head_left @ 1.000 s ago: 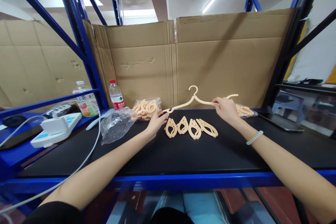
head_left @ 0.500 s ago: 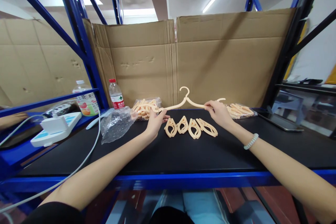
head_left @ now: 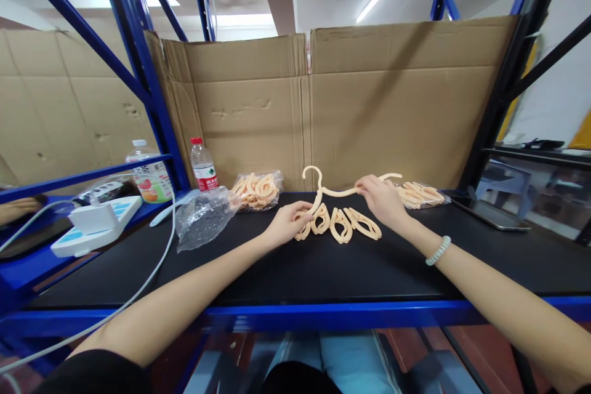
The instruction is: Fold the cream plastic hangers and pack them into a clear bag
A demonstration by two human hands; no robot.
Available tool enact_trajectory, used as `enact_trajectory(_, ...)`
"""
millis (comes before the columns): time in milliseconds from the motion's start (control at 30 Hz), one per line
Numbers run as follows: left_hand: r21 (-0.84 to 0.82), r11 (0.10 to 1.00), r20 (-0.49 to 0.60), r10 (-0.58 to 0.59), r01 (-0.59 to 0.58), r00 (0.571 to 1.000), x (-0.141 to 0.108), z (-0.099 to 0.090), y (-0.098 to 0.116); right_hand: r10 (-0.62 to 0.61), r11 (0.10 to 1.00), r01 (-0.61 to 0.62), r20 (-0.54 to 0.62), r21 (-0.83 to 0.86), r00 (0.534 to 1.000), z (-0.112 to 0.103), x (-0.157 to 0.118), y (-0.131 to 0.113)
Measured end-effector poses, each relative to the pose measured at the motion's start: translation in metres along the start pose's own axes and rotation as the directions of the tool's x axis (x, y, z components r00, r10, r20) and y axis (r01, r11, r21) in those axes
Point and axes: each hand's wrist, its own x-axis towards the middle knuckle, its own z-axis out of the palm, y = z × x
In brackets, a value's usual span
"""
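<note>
A cream plastic folding hanger [head_left: 339, 192] is held up between my two hands, its hook pointing upward. My left hand [head_left: 287, 223] is closed on the hanger's left arm, which angles steeply down from the hook. Gripped by my right hand [head_left: 378, 196] is the other arm, stretched out to the right with its curved tip showing past my fingers. Below, several folded hangers [head_left: 368, 225] lie in a row on the black tabletop [head_left: 332, 277]. My left hand partly covers the leftmost one.
Bagged hangers [head_left: 257, 191] sit at the back left, and another bag [head_left: 421, 194] lies behind my right hand. A crumpled clear bag [head_left: 203, 218], a red-capped bottle [head_left: 204, 166] and a power strip [head_left: 96, 228] are leftward. A dark flat device [head_left: 492, 214] lies right. Cardboard [head_left: 397, 104] stands behind.
The hanger's left arm has swung down from spread out to steeply angled. My left hand moved right and down with it, and the hook shifted slightly left and lower. My right hand barely moved.
</note>
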Motion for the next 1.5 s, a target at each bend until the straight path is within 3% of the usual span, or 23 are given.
enact_trajectory(233, -0.04, 0.999, -0.199, -0.024, 0.016, 0.98, 0.005, -0.009, -0.002, 0.041, 0.999, -0.04, -0.055, 0.021, 0.998, 0.001, -0.001, 0.002)
enact_trajectory(367, -0.13, 0.991, -0.244, -0.056, 0.024, 0.968, 0.005, -0.009, -0.004, 0.009, 0.966, 0.011, -0.074, 0.258, 0.997, 0.002, 0.0, -0.001)
enact_trajectory(500, -0.202, 0.979, -0.277, -0.077, 0.02, 0.958, 0.005, -0.009, -0.002, 0.048, 0.872, 0.002, -0.089, 0.49, 0.995, 0.003, 0.0, -0.005)
enact_trajectory(633, -0.276, 0.961, -0.34, -0.095, -0.003, 0.936, 0.006, -0.01, -0.001, 0.182, 0.672, -0.128, 0.004, 0.73, 0.983, 0.005, 0.002, -0.003)
enact_trajectory(733, -0.33, 0.943, -0.417, -0.098, -0.05, 0.904, 0.008, -0.012, -0.002, 0.29, 0.468, -0.231, 0.099, 0.853, 0.952, 0.005, 0.003, -0.001)
enact_trajectory(833, -0.366, 0.925, -0.473, -0.09, -0.103, 0.876, 0.01, -0.016, -0.002, 0.39, 0.242, -0.261, 0.152, 0.935, 0.908, 0.005, 0.004, 0.001)
enact_trajectory(933, -0.375, 0.922, -0.453, -0.087, -0.101, 0.887, 0.009, -0.016, 0.001, 0.453, 0.038, -0.246, 0.202, 0.969, 0.868, 0.006, 0.004, 0.001)
enact_trajectory(1033, -0.352, 0.934, -0.359, -0.072, -0.064, 0.931, 0.005, -0.011, 0.007, 0.468, -0.064, -0.241, 0.242, 0.968, 0.85, 0.007, 0.003, -0.006)
enact_trajectory(1133, -0.323, 0.946, -0.226, -0.051, -0.026, 0.973, -0.002, 0.001, 0.011, 0.405, -0.022, -0.278, 0.263, 0.96, 0.876, 0.005, 0.0, -0.023)
enact_trajectory(1267, -0.298, 0.954, -0.1, -0.063, 0.031, 0.993, -0.011, 0.015, 0.013, 0.09, 0.175, -0.354, 0.344, 0.919, 0.935, -0.002, -0.007, -0.051)
enact_trajectory(1333, -0.292, 0.955, -0.083, -0.071, 0.044, 0.994, -0.013, 0.017, 0.014, -0.025, 0.238, -0.346, 0.361, 0.908, 0.932, -0.005, -0.011, -0.06)
enact_trajectory(1500, -0.306, 0.951, -0.1, -0.063, 0.03, 0.993, -0.013, 0.017, 0.014, -0.099, 0.314, -0.327, 0.373, 0.892, 0.923, -0.002, -0.02, -0.068)
